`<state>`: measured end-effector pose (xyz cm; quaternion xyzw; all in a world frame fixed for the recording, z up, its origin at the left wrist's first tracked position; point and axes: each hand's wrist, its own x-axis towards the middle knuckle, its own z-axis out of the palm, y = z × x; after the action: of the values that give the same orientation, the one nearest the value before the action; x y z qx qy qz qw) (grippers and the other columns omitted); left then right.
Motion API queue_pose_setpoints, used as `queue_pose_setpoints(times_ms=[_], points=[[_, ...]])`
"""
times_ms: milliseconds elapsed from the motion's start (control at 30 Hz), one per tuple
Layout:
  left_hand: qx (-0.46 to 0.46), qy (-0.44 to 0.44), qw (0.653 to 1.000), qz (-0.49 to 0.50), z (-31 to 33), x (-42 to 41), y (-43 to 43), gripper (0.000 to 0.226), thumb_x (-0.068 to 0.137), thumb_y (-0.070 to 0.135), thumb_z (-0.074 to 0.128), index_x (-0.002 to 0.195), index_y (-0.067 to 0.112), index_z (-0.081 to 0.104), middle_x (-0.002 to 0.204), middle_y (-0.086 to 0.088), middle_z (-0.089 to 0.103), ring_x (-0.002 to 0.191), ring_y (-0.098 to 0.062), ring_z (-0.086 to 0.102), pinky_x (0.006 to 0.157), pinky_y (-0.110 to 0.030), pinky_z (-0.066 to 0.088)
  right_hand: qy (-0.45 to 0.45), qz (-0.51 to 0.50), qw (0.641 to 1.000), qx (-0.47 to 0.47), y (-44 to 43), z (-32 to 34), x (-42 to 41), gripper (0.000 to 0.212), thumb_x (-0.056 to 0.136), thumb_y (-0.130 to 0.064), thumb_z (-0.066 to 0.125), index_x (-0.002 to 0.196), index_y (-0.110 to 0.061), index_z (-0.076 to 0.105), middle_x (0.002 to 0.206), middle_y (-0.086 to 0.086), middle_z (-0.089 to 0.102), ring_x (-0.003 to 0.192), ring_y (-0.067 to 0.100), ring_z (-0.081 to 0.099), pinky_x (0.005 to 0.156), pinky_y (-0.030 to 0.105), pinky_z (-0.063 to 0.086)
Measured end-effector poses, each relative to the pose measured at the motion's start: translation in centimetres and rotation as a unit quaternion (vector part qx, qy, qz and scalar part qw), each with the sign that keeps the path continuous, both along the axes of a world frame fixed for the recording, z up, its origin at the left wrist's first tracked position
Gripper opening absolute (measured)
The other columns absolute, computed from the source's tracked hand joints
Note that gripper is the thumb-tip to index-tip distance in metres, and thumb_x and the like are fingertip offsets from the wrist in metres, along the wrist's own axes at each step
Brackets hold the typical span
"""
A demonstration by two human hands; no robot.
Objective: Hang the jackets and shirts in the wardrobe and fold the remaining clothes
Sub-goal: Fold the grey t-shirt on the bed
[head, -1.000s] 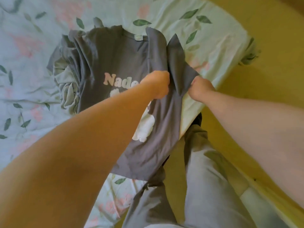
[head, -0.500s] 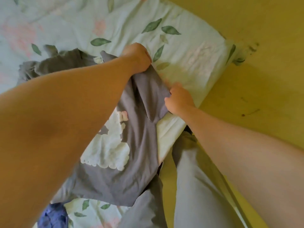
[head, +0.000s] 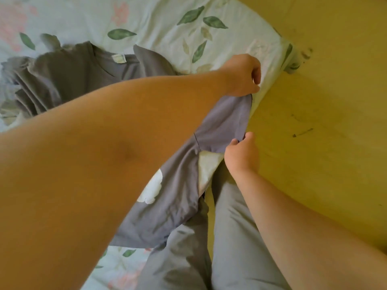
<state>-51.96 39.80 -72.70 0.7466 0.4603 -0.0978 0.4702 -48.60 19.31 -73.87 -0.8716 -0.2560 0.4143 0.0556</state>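
Two hands are closed on one sleeve [head: 226,118] of the grey T-shirt [head: 79,78]. The sleeve's far corner is pinched under the curled fingers and thumb of the left hand [head: 243,75], and its near corner is pinched between thumb and forefinger of the right hand [head: 241,155], so that the hem is held stretched between them at the edge of the bed. The rest of the T-shirt is spread front-up on the bed sheet [head: 163,24], which is printed with green leaves and pink flowers. A white label [head: 118,58] is seen inside the collar, and part of a white print [head: 151,189] shows beside the left forearm. The shirt's far side is bunched in folds. Grey trousers [head: 234,237] are seen below, and a yellow floor [head: 324,80] to the right.
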Motion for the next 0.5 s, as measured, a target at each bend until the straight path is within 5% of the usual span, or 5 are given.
queue_pose_setpoints(times_ms=[167, 333, 433, 500], points=[[0.007, -0.026, 1.0, -0.012, -0.3, 2.6, -1.9, 0.028, 0.088, 0.003, 0.057, 0.108, 0.019, 0.068, 0.087, 0.012, 0.052, 0.087, -0.011, 0.052, 0.055, -0.013, 0.035, -0.003, -0.06, 0.998, 0.006, -0.5, -0.8, 1.2, 0.005, 0.102, -0.019, 0.046, 0.107, -0.02, 0.044, 0.084, -0.001, 0.055, 0.065, 0.014, 0.05, 0.05, 0.032, 0.034], [-0.002, -0.017, 1.0, -0.012, -0.9, 4.0, -4.1, 0.023, 0.091, -0.002, 0.052, 0.101, 0.017, 0.06, 0.105, -0.004, 0.059, 0.09, -0.02, 0.051, 0.07, -0.027, 0.04, 0.006, -0.061, 0.998, -0.028, -0.6, -1.3, 1.7, 0.02, 0.101, -0.015, 0.045, 0.12, -0.011, 0.048, 0.079, -0.002, 0.05, 0.064, 0.016, 0.049, 0.05, 0.031, 0.032], [-0.021, -0.017, 1.0, 0.005, -1.3, 3.8, -5.4, 0.027, 0.088, -0.008, 0.05, 0.1, 0.016, 0.054, 0.108, -0.007, 0.055, 0.09, -0.025, 0.05, 0.072, -0.033, 0.042, 0.01, -0.05, 0.997, -0.052, -1.1, -1.4, 1.6, 0.028, 0.103, -0.017, 0.045, 0.129, -0.007, 0.049, 0.094, 0.008, 0.06, 0.069, 0.018, 0.052, 0.052, 0.031, 0.034], [-0.032, -0.023, 0.998, 0.047, -1.3, 3.2, -6.0, 0.033, 0.087, -0.009, 0.053, 0.108, 0.016, 0.054, 0.114, -0.006, 0.045, 0.092, -0.026, 0.05, 0.073, -0.035, 0.045, 0.01, -0.044, 0.997, -0.059, -1.5, -1.1, 1.3, 0.035, 0.105, -0.02, 0.044, 0.137, -0.006, 0.047, 0.117, 0.016, 0.063, 0.09, 0.03, 0.062, 0.063, 0.033, 0.04]])
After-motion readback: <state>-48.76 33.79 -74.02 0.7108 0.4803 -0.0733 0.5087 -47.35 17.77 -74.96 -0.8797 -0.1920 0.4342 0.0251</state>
